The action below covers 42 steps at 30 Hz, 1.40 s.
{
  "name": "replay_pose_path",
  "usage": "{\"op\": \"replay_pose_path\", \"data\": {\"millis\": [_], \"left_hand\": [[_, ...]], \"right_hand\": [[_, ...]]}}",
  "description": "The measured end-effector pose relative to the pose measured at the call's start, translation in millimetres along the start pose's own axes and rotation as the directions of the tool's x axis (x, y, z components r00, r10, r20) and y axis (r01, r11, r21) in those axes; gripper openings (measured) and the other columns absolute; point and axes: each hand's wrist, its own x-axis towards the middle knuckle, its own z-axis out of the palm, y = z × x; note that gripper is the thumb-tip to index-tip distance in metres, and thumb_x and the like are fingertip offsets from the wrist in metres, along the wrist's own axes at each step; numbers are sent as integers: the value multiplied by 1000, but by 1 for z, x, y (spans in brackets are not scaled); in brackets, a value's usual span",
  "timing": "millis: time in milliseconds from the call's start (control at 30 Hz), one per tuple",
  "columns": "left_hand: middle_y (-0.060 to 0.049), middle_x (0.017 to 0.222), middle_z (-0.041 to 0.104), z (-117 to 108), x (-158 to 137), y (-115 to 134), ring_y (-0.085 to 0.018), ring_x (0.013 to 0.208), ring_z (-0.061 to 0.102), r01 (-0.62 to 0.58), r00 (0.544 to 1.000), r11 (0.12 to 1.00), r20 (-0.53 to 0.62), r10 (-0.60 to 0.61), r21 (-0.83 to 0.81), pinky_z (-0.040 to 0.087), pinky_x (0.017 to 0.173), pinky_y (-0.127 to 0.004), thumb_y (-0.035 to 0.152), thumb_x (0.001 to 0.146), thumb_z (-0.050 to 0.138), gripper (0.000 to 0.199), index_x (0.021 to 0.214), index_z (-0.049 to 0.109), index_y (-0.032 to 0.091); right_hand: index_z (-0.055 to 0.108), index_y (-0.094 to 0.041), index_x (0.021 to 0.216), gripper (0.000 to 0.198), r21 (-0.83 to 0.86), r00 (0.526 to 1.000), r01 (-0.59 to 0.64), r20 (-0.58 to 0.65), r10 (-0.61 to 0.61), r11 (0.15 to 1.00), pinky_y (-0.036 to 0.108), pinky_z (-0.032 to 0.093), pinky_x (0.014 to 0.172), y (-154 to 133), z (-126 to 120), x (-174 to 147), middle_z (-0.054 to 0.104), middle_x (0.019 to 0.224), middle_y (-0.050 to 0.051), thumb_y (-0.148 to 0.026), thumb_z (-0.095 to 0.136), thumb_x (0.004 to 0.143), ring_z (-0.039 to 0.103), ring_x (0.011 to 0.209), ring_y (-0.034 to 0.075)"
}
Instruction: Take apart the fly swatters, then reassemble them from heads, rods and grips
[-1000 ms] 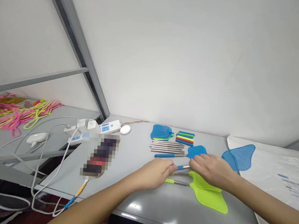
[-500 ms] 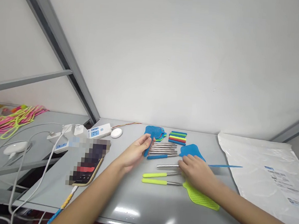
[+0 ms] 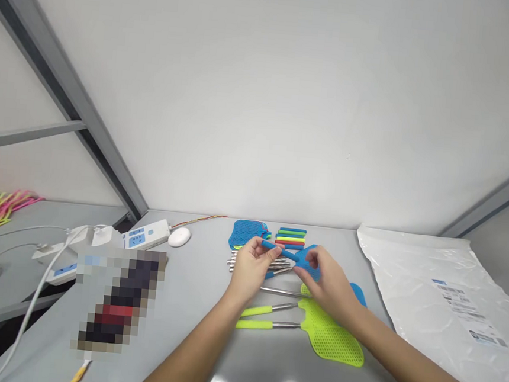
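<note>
My left hand [image 3: 251,266] pinches a blue handle sleeve [image 3: 279,250], which points right. Thumb and forefinger apart, my right hand [image 3: 327,280] is close to the sleeve's right end; I cannot tell if it touches. Behind its fingers shows a blue fly swatter [image 3: 313,265]. Below lies a metal rod [image 3: 282,291], its right end hidden; a blue swatter head [image 3: 359,294] peeks out beyond my right hand. Nearer me are two yellow-green fly swatters [image 3: 333,336], heads overlapping, handles to the left. Several metal rods [image 3: 236,261] lie partly behind my left hand.
Several coloured handle sleeves [image 3: 290,240] lie near the wall beside stacked swatter heads [image 3: 247,234]. A white plastic mailer [image 3: 411,276] covers the table's right. To the left are a power strip [image 3: 146,235], a round white device [image 3: 179,237], a blurred-out phone [image 3: 122,301] and white cables [image 3: 34,296].
My right hand has let go of the metal rod and come up toward the blue sleeve. My left hand has turned the sleeve from near upright to nearly level. The view has shifted.
</note>
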Motion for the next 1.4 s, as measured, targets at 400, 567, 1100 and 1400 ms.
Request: {"op": "replay_pose_path", "data": {"millis": [400,567,1100,1400], "left_hand": [[-3,101,58,5,-9,-25,-9,69,56,-12,994,969,-100,38,246,48,71,-25,37,79,66,46,120,52,23],[-5,83,59,6,-27,-21,-17,80,53,-386,921,632,324,219,672,43,73,-30,27,90,49,15,88,62,20],[-5,85,59,-1,-23,-29,-21,87,47,-527,846,298,525,96,796,42,75,-34,27,90,50,13,87,61,20],[-5,101,57,-6,-19,-36,-23,98,43,-545,833,206,552,27,813,38,81,-39,32,81,66,13,88,64,22]], "right_hand": [[61,-22,97,16,-62,995,79,72,-75,995,32,41,86,54,0,61,60,99,5,-32,49,92,53,95,19],[69,-23,90,17,-184,996,-23,86,39,983,35,40,82,103,27,101,56,92,6,-35,57,86,53,91,21],[69,-27,102,25,-280,990,0,138,40,960,34,33,78,116,39,103,58,97,6,-41,54,88,51,96,22],[67,-25,102,23,-260,989,57,148,-18,964,35,34,83,95,3,78,59,100,6,-37,50,92,53,97,20]]}}
